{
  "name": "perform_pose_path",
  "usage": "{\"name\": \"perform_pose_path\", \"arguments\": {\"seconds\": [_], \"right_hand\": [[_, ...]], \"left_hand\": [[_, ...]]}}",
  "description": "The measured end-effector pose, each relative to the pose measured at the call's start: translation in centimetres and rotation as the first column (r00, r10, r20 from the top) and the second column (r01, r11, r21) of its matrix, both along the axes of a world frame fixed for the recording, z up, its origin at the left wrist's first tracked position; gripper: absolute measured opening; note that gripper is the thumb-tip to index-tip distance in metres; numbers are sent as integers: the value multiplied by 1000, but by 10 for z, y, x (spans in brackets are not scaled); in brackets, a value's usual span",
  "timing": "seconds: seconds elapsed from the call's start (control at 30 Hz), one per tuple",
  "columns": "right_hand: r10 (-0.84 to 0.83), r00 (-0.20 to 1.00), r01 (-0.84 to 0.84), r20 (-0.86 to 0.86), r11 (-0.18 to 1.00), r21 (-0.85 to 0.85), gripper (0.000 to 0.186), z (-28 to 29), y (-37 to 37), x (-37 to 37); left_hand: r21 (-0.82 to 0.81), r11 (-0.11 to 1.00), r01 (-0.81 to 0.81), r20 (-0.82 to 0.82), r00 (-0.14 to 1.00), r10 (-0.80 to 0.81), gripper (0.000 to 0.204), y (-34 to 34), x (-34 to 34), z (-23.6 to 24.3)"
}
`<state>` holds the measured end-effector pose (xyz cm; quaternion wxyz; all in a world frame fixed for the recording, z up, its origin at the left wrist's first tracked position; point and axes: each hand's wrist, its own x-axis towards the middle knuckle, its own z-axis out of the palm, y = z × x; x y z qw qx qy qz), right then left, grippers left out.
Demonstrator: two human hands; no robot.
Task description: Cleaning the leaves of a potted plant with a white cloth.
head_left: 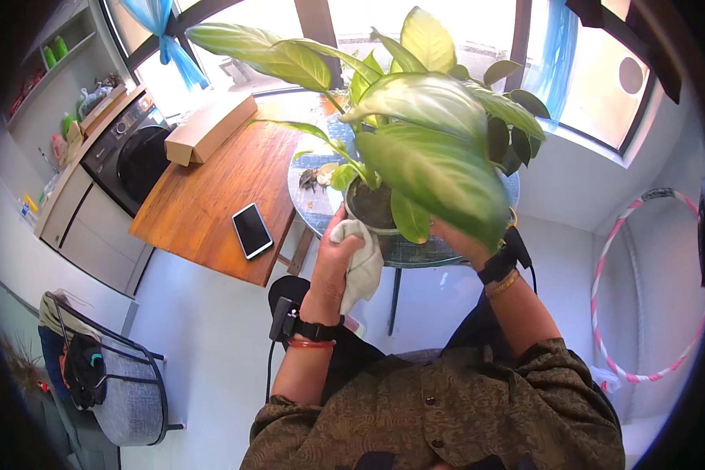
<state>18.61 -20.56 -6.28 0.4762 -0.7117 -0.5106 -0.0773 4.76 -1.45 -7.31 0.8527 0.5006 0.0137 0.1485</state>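
Observation:
My left hand [335,254] is closed on a cream cloth [360,278], its fingertips at the left side of a potted plant's pot [362,222]. The plant has large variegated leaves [427,164] spreading over the pot and my right side. My right hand [462,243] is at the pot's right, under a big drooping leaf that hides its fingers. The pot is on a round glass table [427,254]. Small shell-like bits [315,176] lie left of the pot.
A wooden table [180,215] carries a phone [251,231] and a cardboard box [207,129]. A washing machine [129,157] stands left beside shelves. A chair [129,392] with clothes is at lower left. A pink striped hoop [599,298] leans at right, below windows.

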Motion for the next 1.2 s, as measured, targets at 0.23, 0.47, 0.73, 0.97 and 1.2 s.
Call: {"name": "perform_pose_path", "arguments": {"seconds": [0.23, 0.47, 0.73, 0.97, 1.2], "right_hand": [[240, 937, -240, -254, 970, 33, 68, -42, 6, 51], [267, 788, -207, -555, 963, 170, 71, 22, 13, 11], [458, 239, -248, -856, 881, 403, 70, -13, 24, 74], [581, 119, -201, -805, 808, 553, 52, -25, 27, 83], [481, 288, 51, -828, 856, 515, 47, -37, 7, 59]], "left_hand": [[18, 996, -83, -5, 997, 83, 81, -34, 1, -5], [47, 983, -176, -39, 983, 178, 82, -56, 6, -11], [109, 965, -240, -10, 970, 242, 81, -79, 4, -11], [200, 932, -304, -14, 950, 313, 79, -84, 5, -19], [54, 956, -287, -116, 950, 291, 38, -77, -18, -11]]}}
